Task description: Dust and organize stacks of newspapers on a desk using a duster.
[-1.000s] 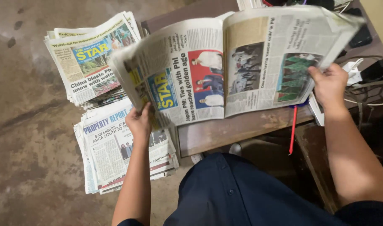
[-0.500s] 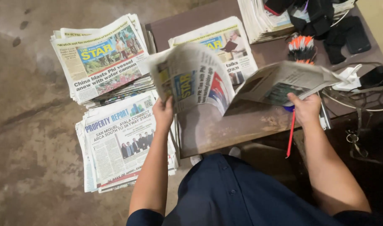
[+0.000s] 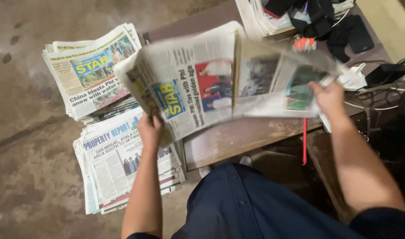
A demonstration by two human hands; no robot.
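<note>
I hold a newspaper (image 3: pixel 198 88) spread open above a brown wooden table (image 3: pixel 238 141). My left hand (image 3: pixel 149 128) grips its lower left edge. Its right edge, blurred by motion, is pinched in my right hand (image 3: pixel 328 97). The paper has a blue and yellow masthead and colour photos, and it hides much of the tabletop beneath.
Two stacks of newspapers lie on the concrete floor at left, a far stack (image 3: pixel 92 71) and a near stack (image 3: pixel 118 163). More papers (image 3: pixel 260 20), black gear (image 3: pixel 326 17), a white adapter (image 3: pixel 351 79) with cables and a red stick (image 3: pixel 304 141) crowd the table's right end.
The newspaper, half folded half a second ago, has been swung open again. My left hand dropped lower on the paper and my right hand moved up and out to the right.
</note>
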